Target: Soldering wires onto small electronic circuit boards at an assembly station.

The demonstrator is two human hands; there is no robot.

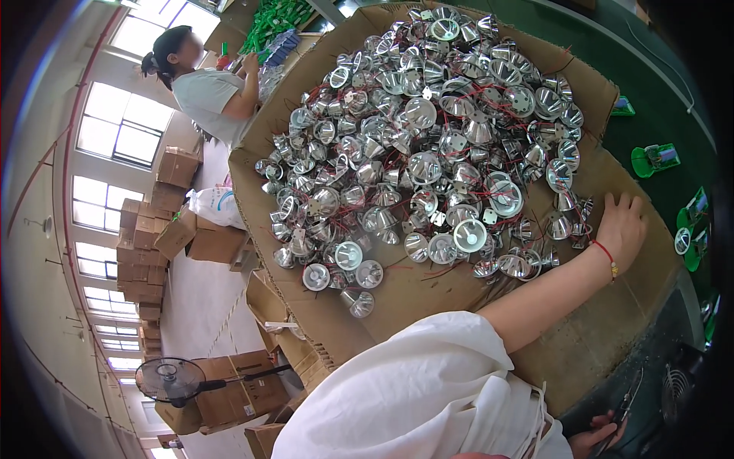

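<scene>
My left hand, with a red bracelet on its wrist, reaches across to the right side of a big cardboard box. Its fingers are stretched out and slightly apart against the cardboard, and nothing shows in them. Beside it lies a heap of shiny silver reflector cups with thin red wires, some with clear or white round fronts. At the lower right my right hand, partly cut off by the dark rim, is closed round a slim pliers-like tool with dark handles. Its exact kind is hard to make out.
Green lamp parts lie on the green surface right of the box. A dark round grille stands near my right hand. At the upper left a person works by green parts. A fan and stacked cartons stand left.
</scene>
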